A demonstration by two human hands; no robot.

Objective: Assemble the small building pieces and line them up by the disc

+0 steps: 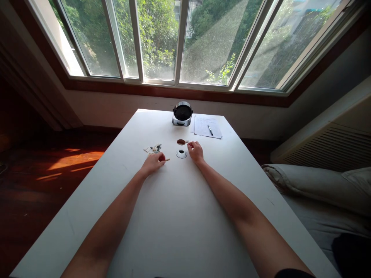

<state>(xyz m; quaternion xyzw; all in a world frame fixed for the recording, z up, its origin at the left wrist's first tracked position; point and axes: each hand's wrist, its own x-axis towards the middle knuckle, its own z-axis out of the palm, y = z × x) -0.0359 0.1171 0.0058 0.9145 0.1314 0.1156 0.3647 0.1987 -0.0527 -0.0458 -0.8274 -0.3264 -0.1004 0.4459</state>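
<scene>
My left hand (153, 162) rests on the white table (174, 216), its fingers pinched on a small tan stick-like piece (167, 159). Just above that hand lies a little pile of small parts (153, 148). My right hand (196, 151) is closed too, its fingertips on a small pale strip (189, 142) beside a brown disc (181, 142). Between the two hands sits a white ring with a dark centre (181, 154).
At the table's far edge stands a small dark desk fan (182, 113), with a sheet of paper (206, 126) and a pen (210, 129) to its right. A cushioned seat (315, 185) lies to the right; wooden floor on the left; windows behind.
</scene>
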